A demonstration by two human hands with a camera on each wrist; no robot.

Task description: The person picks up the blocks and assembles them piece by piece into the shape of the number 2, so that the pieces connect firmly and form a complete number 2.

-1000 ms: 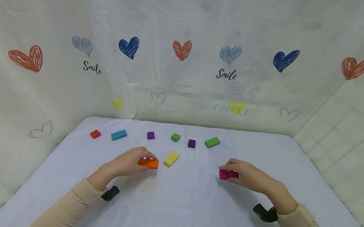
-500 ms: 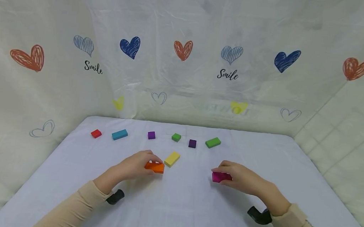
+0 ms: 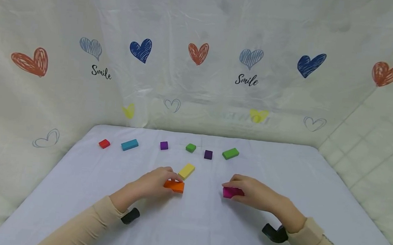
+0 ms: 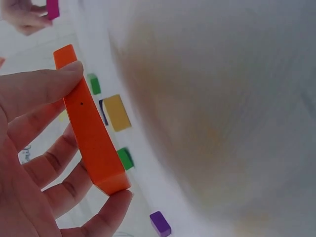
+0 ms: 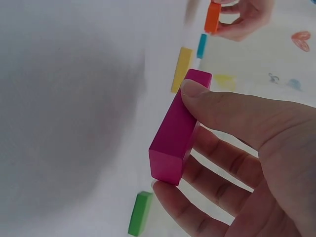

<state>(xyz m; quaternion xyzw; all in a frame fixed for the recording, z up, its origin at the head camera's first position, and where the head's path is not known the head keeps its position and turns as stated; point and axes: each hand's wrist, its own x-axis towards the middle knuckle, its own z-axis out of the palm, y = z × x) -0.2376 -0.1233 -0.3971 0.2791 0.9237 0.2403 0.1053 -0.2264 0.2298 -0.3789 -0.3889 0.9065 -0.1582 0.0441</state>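
Observation:
The left hand [image 3: 157, 183] grips an orange block [image 3: 176, 186] between thumb and fingers; the left wrist view shows the thumb on one face of the orange block [image 4: 94, 128] and a fingertip at its lower end. To the right, the right hand [image 3: 255, 192] holds a magenta block [image 3: 230, 192]. In the right wrist view, its thumb lies on the magenta block [image 5: 175, 128], fingers behind. A gap separates the two held blocks. Just behind the orange block lies a yellow block [image 3: 187, 171] on the white tabletop.
Along the back of the white table [image 3: 195, 230] lie a red block [image 3: 104, 143], a blue block [image 3: 130, 145], a purple block [image 3: 164, 145], a small green block [image 3: 190, 148], a dark purple block [image 3: 208, 154] and a longer green block [image 3: 230, 153]. A patterned curtain [image 3: 204, 19] hangs behind.
Both hands have moved inward and slightly nearer the front edge with their blocks, so the orange and magenta blocks are closer together. The blocks on the table have not moved.

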